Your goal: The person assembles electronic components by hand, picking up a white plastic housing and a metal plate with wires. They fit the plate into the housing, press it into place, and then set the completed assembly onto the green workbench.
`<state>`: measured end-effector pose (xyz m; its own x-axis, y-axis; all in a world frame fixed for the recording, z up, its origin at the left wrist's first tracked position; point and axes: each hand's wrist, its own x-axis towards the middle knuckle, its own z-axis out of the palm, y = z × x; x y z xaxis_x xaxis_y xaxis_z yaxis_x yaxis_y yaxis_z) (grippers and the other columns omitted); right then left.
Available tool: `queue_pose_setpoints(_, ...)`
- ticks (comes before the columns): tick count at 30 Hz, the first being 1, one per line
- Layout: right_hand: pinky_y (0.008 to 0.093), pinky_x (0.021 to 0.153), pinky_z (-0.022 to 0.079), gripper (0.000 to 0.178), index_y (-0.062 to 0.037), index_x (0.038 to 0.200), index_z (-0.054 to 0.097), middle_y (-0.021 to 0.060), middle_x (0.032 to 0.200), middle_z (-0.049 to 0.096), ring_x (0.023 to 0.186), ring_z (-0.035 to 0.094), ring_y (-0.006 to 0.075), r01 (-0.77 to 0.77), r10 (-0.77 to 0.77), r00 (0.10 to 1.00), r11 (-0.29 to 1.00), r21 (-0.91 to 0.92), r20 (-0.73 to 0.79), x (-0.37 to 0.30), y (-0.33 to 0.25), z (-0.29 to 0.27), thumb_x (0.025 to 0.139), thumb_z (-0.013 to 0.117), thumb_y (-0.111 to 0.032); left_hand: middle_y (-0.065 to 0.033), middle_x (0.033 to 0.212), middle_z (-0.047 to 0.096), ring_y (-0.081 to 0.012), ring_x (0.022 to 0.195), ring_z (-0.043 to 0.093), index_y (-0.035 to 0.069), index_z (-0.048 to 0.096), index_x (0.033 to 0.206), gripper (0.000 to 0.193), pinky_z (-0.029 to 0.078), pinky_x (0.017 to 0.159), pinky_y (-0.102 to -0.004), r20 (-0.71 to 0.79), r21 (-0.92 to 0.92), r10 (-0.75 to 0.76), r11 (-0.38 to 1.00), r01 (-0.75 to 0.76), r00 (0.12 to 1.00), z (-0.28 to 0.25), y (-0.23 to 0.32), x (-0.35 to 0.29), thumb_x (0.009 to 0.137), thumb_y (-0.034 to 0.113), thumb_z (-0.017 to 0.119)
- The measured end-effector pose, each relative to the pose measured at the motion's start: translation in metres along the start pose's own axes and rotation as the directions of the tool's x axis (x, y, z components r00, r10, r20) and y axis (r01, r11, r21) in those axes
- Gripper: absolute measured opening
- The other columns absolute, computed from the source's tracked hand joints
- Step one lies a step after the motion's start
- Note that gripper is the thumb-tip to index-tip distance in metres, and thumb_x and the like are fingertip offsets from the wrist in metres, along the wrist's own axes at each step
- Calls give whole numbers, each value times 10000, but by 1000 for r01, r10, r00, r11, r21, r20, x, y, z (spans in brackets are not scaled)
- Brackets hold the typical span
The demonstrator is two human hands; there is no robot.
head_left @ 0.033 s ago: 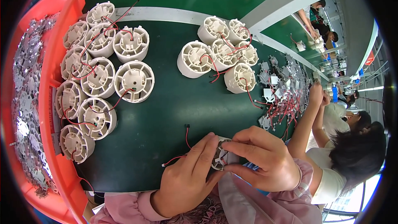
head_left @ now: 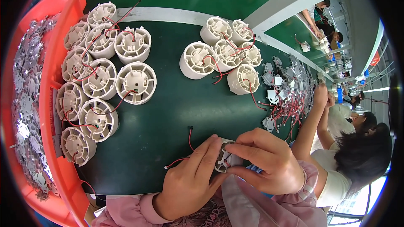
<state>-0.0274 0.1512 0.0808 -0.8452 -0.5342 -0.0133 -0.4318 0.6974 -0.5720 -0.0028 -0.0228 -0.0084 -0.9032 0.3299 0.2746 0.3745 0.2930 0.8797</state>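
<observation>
Near the table's front edge, my left hand (head_left: pixel 185 183) grips a white round plastic housing (head_left: pixel 236 161) from its left side. My right hand (head_left: pixel 271 164) holds the same housing from the right, with thumb and fingers closed at its rim. A grey metallic piece shows inside the housing under my right fingertips; the fingers cover much of it. Two red-and-black wires come out beside my left hand: one ends in a black plug (head_left: pixel 190 128), the other in a white plug (head_left: pixel 166 167).
Several white ribbed housings (head_left: pixel 136 83) with wires stand at left, and another group (head_left: pixel 198 60) at the back middle. A red bin (head_left: pixel 63 113) of silvery plates borders the left. Wired grey parts (head_left: pixel 290 88) lie piled at right, next to a co-worker's arm (head_left: pixel 309 126).
</observation>
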Motion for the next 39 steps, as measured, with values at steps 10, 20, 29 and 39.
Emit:
queue_pose_setpoints(10,307,632,486,460,47,1056,630,132,961,573,775,570,223,-17,14,999,998,-64,-52,-2,-3,8,621,778,20,-183,1156,600,-264,858,674,-54,504,1246,669,558,697,-298,-40,102,63,993,-58,997,4,-2,1,702,216,784)
queue_pose_setpoints(20,229,636,484,445,-11,1202,580,66,1038,585,858,549,67,-246,379,923,446,861,67,-26,27,31,777,689,65,-180,1146,603,-279,880,668,-47,511,1237,660,559,701,-309,-50,75,87,994,-83,995,4,-2,0,695,215,782)
queue_pose_setpoints(29,219,571,551,358,51,1141,572,153,1206,550,886,650,173,-572,536,758,272,774,371,-6,19,19,793,648,89,-183,1141,602,-292,900,665,-43,520,1224,658,558,729,-327,-12,2,36,999,-35,999,0,-3,1,669,171,802)
queue_pose_setpoints(39,208,447,522,358,37,1133,584,176,1227,544,816,672,207,-418,492,820,166,893,292,-11,33,36,782,579,105,-179,1187,576,-295,922,658,-39,492,1249,657,555,730,-325,31,24,50,998,-51,998,-2,-1,0,687,142,780)
